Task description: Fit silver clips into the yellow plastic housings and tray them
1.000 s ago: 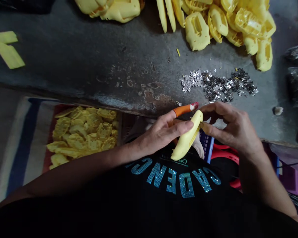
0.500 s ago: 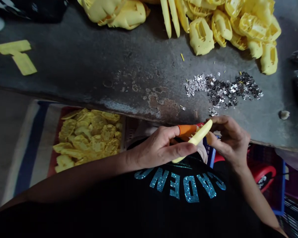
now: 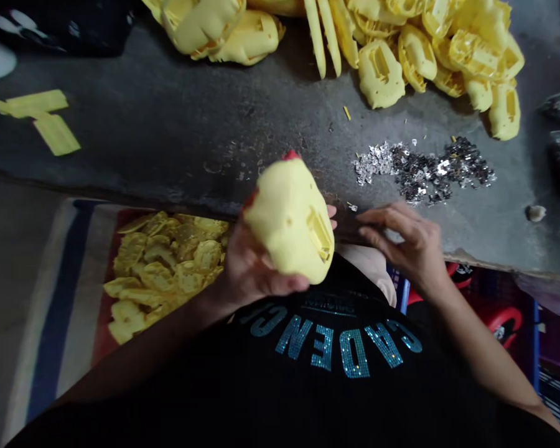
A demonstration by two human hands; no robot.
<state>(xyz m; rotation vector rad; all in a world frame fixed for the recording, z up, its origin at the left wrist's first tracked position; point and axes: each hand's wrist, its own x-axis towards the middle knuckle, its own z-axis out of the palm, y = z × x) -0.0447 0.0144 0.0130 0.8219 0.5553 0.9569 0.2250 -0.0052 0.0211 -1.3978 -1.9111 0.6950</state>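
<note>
My left hand (image 3: 252,264) is closed around a yellow plastic toy shell (image 3: 289,218), lifted in front of the bench edge. The shell's smooth, rounded outside faces up, with a rectangular slot on its right side. A red bit (image 3: 291,155) shows past its top; most of my left fingers are hidden behind it. Just right of the shell, my right hand (image 3: 401,239) hovers at the bench edge, fingers bent, with a small gap between thumb and forefinger and nothing visible there. Near those fingertips lies one small metal clip (image 3: 351,206). Beyond is a pile of small metal clips (image 3: 424,171).
Many yellow shells (image 3: 471,56) are heaped at the back of the grey bench (image 3: 168,124). Below the bench on the left, a container holds more yellow parts (image 3: 163,267). Yellow strips (image 3: 56,130) lie at left. A blue crate (image 3: 534,348) stands below right.
My left hand has moved left and up, turning the shell from edge-on to its outer face. My right hand has come away from the shell towards the lone metal clip.
</note>
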